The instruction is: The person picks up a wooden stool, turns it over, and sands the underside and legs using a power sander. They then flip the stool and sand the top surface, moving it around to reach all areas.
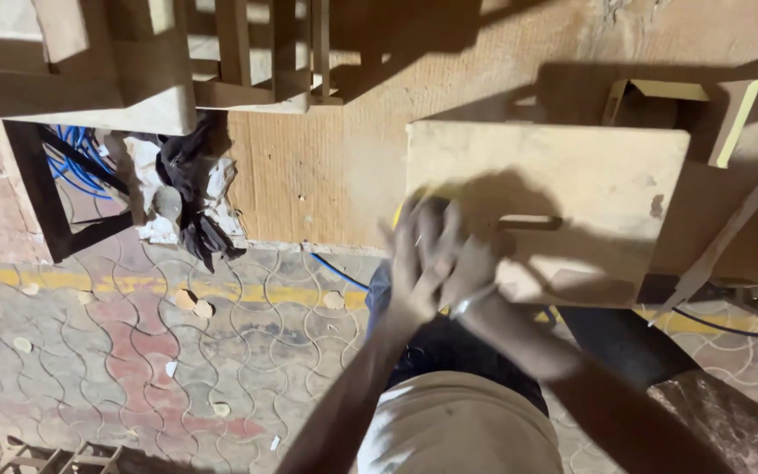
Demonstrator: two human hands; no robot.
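My left hand (421, 254) and my right hand (474, 274) come together at the near edge of a pale wooden board (572, 189), both blurred. The left hand lies over something yellow and rounded (399, 213), of which only a sliver shows past my fingers; whether the hand has closed on it I cannot tell. The right hand sits just beside the left, touching it, with a thin band at the wrist; how far it is open I cannot tell either. The board lies flat under and beyond both hands, with a narrow slot (530, 223) cut in it just to the right of my fingers.

The board rests on a wide brown surface (309, 167) of rough sheet wood. At the far right corner of the board stands a small open box (660, 104) of thin board with yellow-edged flaps, dark inside; what it holds is hidden. A slim strip of wood (730, 233) leans across the right side.

To the left, under a wooden frame (133, 79), a dark rag (190, 189) lies on crumpled white stuff, with blue cable (76, 158) coiled behind it. Below lies a patterned paved floor (133, 351) with a yellow stripe and scattered pale wood chips.
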